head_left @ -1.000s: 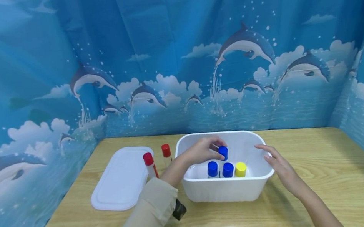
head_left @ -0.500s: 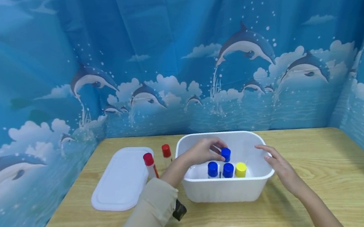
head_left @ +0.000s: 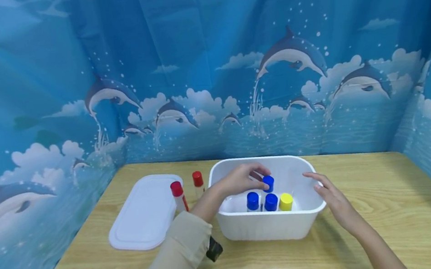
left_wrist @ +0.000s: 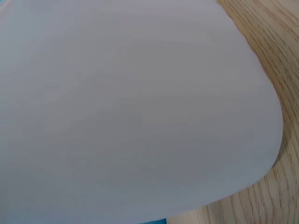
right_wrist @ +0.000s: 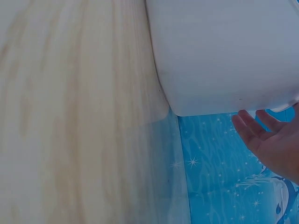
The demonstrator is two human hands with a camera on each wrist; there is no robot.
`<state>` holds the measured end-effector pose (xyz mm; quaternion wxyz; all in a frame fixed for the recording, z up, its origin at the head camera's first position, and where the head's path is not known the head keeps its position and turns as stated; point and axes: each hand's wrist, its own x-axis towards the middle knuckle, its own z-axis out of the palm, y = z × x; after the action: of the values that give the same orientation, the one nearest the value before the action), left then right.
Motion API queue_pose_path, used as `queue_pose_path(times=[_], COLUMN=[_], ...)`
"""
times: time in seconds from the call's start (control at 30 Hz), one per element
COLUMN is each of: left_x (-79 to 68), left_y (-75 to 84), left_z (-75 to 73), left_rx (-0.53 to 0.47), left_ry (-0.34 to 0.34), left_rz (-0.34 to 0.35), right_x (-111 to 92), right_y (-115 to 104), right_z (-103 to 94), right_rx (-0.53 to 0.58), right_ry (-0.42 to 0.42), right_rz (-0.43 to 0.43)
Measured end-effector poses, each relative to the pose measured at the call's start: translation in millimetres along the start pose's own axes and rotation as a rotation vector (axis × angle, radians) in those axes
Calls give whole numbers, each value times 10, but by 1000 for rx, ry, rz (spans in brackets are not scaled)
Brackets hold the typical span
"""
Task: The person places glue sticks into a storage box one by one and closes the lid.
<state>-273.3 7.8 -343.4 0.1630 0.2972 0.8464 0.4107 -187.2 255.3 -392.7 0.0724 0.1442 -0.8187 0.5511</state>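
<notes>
My left hand (head_left: 244, 179) reaches over the rim of a white plastic box (head_left: 268, 229) and pinches the blue cap of a glue stick (head_left: 269, 184) inside it. Nearer the front wall stand two more blue-capped glue sticks, one on the left (head_left: 252, 201) and one in the middle (head_left: 270, 202), beside a yellow-capped one (head_left: 285, 202). With fingers extended, my right hand (head_left: 334, 198) touches the box's right rim. The right wrist view shows those fingers (right_wrist: 250, 126) by the box wall. In the left wrist view the box wall (left_wrist: 140, 112) fills most of the frame; the left hand is out of sight there.
Left of the box stand two red-capped glue sticks, a front one (head_left: 178, 195) partly behind the left sleeve and a back one (head_left: 198, 183). Farther left a white lid (head_left: 144, 213) lies flat on the wooden table (head_left: 390, 202). A dolphin-print curtain (head_left: 205, 62) encloses the back and sides.
My left hand and the pinched blue-capped glue stick have shifted slightly right inside the box. The right hand stays at the rim.
</notes>
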Motion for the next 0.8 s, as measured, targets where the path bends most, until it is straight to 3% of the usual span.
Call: queue_pose_path(times=[0.27,0.43,0.6,0.8], left_x=[-2,-46,-205,-482], left_y=[-13,31,100,73], left_z=[-22,-77,-198,-395], left_rx=[-85,-143,-170,-157], left_ry=[94,177,287,445], left_rz=[46,108,166,247], right_x=[-15,-21,-11,2], right_y=[16,30,20,8], right_z=[2,8,9,-1], right_rx=[-20,-16,-26,-35], right_ry=[21,29,26,33], right_rz=[-21,-25,-9,-17])
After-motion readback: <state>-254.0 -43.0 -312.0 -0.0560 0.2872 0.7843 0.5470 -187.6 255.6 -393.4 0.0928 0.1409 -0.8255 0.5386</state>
